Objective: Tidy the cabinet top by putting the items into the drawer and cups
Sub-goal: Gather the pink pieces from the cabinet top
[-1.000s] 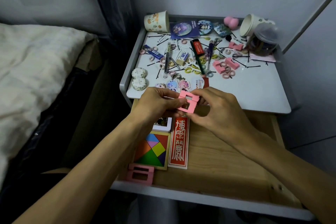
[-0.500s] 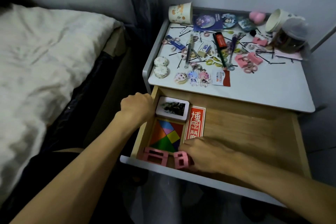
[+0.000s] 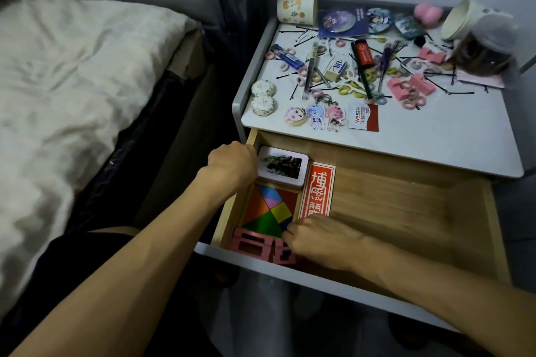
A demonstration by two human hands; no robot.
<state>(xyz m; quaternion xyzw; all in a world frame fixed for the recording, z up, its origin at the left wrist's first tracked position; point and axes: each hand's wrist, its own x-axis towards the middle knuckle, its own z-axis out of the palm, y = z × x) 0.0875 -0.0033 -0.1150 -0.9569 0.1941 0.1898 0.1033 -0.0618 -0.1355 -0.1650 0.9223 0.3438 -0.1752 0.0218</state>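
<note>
- My right hand [image 3: 319, 240] is curling its fingers onto a pink block [image 3: 282, 255] in the front-left corner of the drawer [image 3: 391, 211], touching a second pink block [image 3: 249, 243].
- My left hand [image 3: 232, 165] is resting fisted against the drawer's left wall; I cannot tell whether it is gripping.

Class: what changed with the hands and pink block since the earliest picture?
Both hands held the pink block above the drawer; the right hand lowered it into the front left corner beside a matching pink piece and still holds it. The left hand let go and grips the drawer's left wall. Cabinet top clutter stayed.
</note>
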